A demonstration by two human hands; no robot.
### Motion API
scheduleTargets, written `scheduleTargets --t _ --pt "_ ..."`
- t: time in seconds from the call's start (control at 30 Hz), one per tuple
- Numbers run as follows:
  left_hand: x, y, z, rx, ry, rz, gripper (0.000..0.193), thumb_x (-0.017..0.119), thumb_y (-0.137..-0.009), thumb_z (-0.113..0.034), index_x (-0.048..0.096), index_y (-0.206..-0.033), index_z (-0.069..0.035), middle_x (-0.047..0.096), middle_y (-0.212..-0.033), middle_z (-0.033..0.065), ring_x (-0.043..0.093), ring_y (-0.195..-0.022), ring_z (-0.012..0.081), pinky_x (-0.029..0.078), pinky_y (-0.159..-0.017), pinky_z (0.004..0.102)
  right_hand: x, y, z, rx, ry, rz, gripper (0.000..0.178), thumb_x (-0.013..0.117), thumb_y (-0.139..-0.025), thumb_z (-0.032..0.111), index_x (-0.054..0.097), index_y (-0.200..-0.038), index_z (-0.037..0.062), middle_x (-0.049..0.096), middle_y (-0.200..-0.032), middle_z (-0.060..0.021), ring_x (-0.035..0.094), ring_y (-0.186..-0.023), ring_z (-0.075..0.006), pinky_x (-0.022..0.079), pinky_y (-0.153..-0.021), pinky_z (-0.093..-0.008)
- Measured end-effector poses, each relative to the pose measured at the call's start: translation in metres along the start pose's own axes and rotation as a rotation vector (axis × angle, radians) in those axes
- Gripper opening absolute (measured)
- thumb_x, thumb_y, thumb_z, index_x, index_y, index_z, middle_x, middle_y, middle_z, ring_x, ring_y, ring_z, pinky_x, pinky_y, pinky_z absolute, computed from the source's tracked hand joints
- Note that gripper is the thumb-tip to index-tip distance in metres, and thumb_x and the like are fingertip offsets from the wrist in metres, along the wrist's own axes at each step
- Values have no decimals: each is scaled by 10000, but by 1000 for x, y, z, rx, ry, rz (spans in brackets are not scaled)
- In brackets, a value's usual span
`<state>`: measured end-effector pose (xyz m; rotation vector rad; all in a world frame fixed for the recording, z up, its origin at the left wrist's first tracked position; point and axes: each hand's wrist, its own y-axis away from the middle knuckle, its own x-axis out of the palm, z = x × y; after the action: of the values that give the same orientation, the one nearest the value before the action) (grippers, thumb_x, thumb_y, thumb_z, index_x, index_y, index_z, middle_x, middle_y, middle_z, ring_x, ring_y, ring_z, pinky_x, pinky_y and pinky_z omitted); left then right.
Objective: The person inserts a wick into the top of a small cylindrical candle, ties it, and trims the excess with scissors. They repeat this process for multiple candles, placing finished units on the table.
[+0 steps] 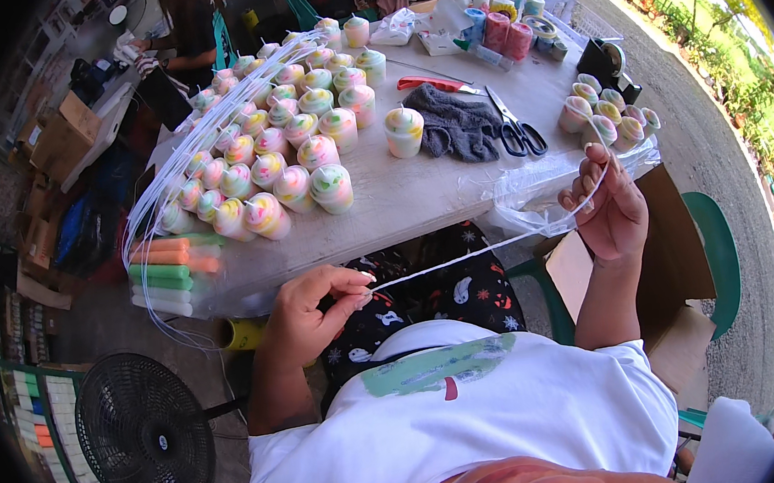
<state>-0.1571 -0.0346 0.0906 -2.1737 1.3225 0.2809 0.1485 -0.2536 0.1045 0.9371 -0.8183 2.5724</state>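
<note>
A thin white cord (480, 253), like a candle wick, is stretched over my lap. Its near end is pinched between the thumb and fingers of my left hand (315, 317). My right hand (612, 203), raised by the table's right corner, grips the other part, and a short tail sticks up past the fingers. On the table many swirl-topped pastel cup candles (268, 171) stand close together, several with short wicks showing. A long bundle of white wicks (148, 193) lies along their left side. One cup candle (404, 133) stands apart, beside a dark grey cloth (455, 123).
Black scissors (513, 127) and a red-handled knife (433, 82) lie near the cloth. Smaller candles (628, 132) and a tape dispenser (606, 61) sit at right. Coloured sticks (161, 271) are stacked front left. A black fan (146, 435) stands left; an open carton (672, 235) is right.
</note>
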Motion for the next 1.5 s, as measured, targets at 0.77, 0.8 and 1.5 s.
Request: scheduleTargets --t 0.77,0.8,1.5 --pt "99 -79 30 -159 -392 643 346 692 -828 -189 616 -1137 -54 642 -965 126 619 -889 285 485 -804 379 -120 65 98 -132 256 -881 457 415 -1012 395 523 -1274 37 471 -763 15 415 -592 -93 334 -499 -233" --pt "107 -89 29 -80 -426 651 369 690 -829 -230 609 -1150 -64 639 -999 132 613 -947 318 478 -846 411 -124 66 98 -106 296 -819 445 425 -1012 376 526 -1277 34 477 -769 19 414 -596 -84 334 -498 -228" --pt "340 -322 42 413 -673 11 804 784 -683 -475 433 -1262 -41 398 -1240 136 373 -1172 319 311 -947 472 -127 70 48 -179 488 -764 137 631 -924 129 620 -984 6 631 -787 -48 560 -657 -90 440 -586 -227"
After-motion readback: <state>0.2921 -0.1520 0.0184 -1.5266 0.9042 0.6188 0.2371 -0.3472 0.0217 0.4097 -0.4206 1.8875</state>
